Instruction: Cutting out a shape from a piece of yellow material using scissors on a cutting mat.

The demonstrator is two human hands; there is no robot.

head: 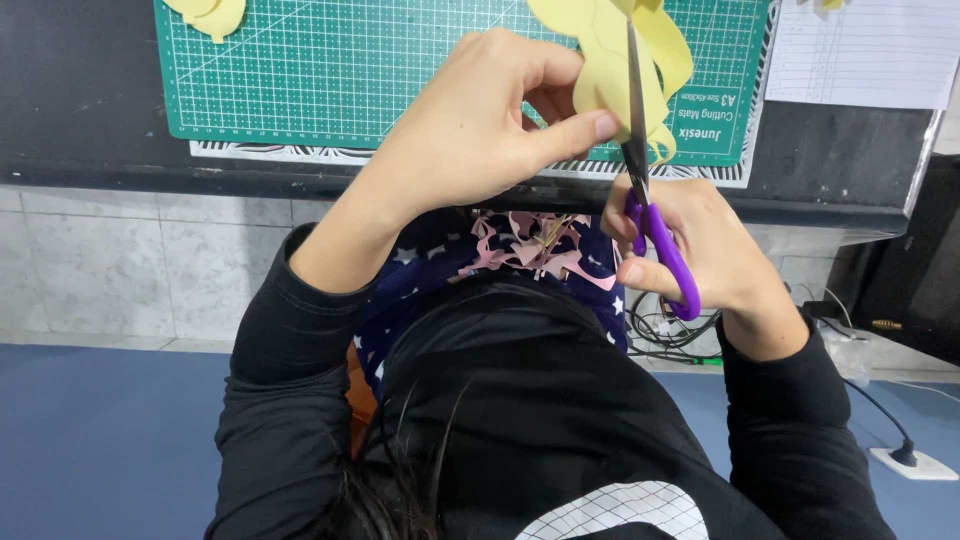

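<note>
The right hand is closed through the purple handles of a pair of scissors, with the fingers wrapped around the loops, and the dark blades point up and away from the person into a piece of pale yellow paper. The left hand pinches this yellow paper between the thumb and the forefinger, just beside the blades, and holds it in the air above the edge of the table. The paper has wavy cut edges, and a thin curled strip hangs from it at the right side of the blades (it is partly cut free, as far as I can see). Behind the hands a green cutting mat with a white grid lies on the dark table. Another small yellow paper shape rests at the far left corner of the mat, and a white lined sheet lies to the right of it. On the person's lap there are pink paper scraps on a dark blue cloth with white stars. Black cables lie on the floor near the right wrist.
</note>
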